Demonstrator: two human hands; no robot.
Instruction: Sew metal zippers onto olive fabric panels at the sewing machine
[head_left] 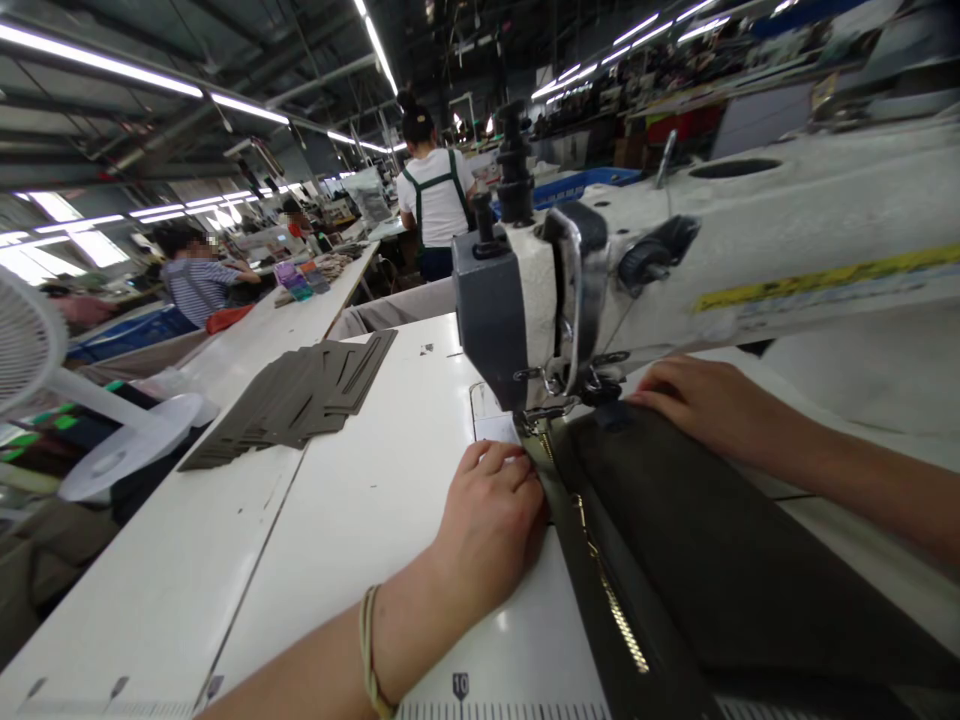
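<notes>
A dark olive fabric piece (697, 540) lies under the head of the sewing machine (532, 300) and runs down to the lower right. A gold-toothed zipper (611, 590) runs along its left part, its upper end near the presser foot (551, 412). My left hand (495, 505) is closed at the fabric's left edge, just in front of the foot; its fingertips are partly hidden. To the right of the needle area, my right hand (690, 405) grips the fabric's far edge, fingers together. The needle itself cannot be made out.
Grey-brown cut pieces (300, 395) lie fanned in a stack on the white table (367, 500), left of the machine. A white fan (112, 450) stands at the far left. Co-workers (439, 190) are at tables beyond. A ruler strip (510, 710) crosses the near edge.
</notes>
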